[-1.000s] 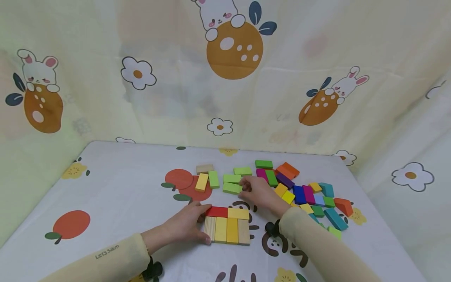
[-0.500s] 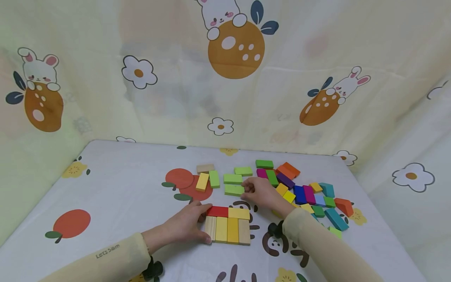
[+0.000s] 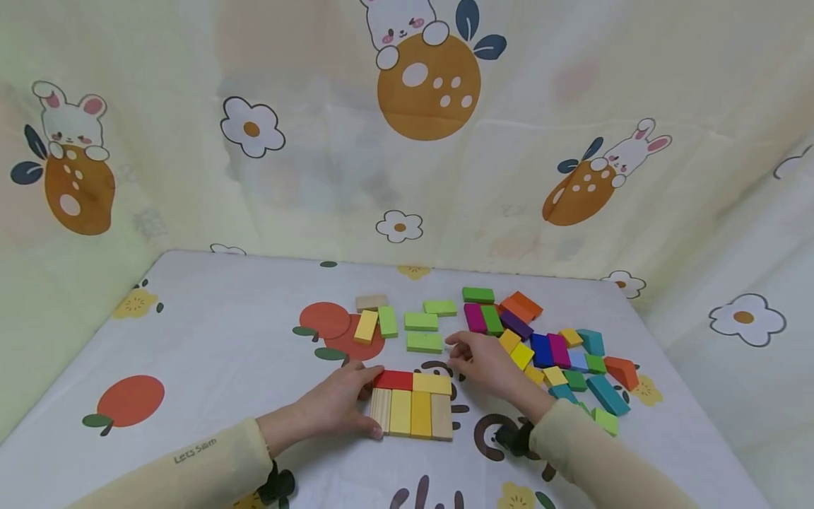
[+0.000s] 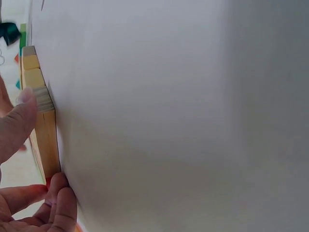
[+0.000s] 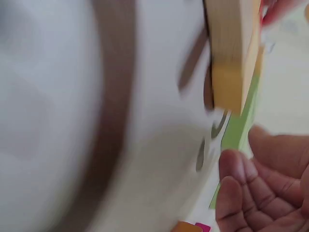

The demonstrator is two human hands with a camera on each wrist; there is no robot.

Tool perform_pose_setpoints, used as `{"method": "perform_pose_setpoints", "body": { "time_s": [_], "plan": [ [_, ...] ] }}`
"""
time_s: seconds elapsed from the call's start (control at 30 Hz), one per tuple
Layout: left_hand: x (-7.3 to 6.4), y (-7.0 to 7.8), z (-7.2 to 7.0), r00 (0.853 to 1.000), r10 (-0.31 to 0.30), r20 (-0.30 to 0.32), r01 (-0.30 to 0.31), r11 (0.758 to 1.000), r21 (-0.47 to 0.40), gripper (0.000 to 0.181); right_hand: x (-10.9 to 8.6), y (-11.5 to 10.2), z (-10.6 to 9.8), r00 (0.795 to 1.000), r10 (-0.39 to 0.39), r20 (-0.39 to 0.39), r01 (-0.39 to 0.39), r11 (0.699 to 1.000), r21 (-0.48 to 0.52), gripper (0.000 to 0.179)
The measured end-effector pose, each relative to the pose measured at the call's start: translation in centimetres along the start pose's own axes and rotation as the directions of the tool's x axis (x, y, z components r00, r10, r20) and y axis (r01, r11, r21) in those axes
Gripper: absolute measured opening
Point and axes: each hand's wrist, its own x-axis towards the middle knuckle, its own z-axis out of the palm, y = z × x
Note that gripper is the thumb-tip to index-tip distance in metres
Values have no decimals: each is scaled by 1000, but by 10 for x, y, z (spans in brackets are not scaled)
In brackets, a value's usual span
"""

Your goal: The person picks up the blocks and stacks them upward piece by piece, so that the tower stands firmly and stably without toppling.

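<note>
My left hand (image 3: 337, 401) holds the left side of a flat rectangle of wooden blocks, thumb at the near corner and fingers by the red block (image 3: 393, 380). A yellow block (image 3: 432, 384) lies beside the red one. Below them several blocks stand side by side, plain wood (image 3: 441, 417) at both ends and yellow between. In the left wrist view the thumb and fingers span the plain wooden block (image 4: 48, 145). My right hand (image 3: 486, 360) hovers to the right of a light green block (image 3: 425, 343), apart from it, fingers loosely bent and holding nothing.
More light green blocks (image 3: 421, 322) lie behind, with a yellow block (image 3: 365, 327) and a plain wooden block (image 3: 372, 302) to their left. A pile of coloured blocks (image 3: 558, 350) spreads at the right. A printed curtain (image 3: 305, 191) hangs behind the table.
My right hand has drawn back to the right and slightly toward me, away from the front light green block, which shifted slightly and now shows whole. My left hand has stayed at the blocks.
</note>
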Motion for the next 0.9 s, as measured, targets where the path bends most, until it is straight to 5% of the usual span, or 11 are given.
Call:
{"method": "perform_pose_setpoints", "body": {
  "time_s": [0.23, 0.5, 0.67, 0.9],
  "plan": [
    [-1, 2, 0, 1000, -12, 1, 12, 1000, -1, 93, -53, 1, 6, 999, 53, -14, -50, 988, 145, 45],
    [-8, 4, 0, 1000, -7, -25, 6, 999, -38, 97, -71, -4, 23, 995, 90, 40, -99, 933, 347, 55],
    [-17, 12, 2, 992, -98, -75, 89, 989, -115, 93, -75, -8, 24, 996, 76, 53, -91, 924, 371, 59],
    [-22, 22, 6, 972, -223, -77, 195, 943, -270, 76, -78, -10, 25, 996, 59, 72, -82, 925, 371, 62]
  ]
}}
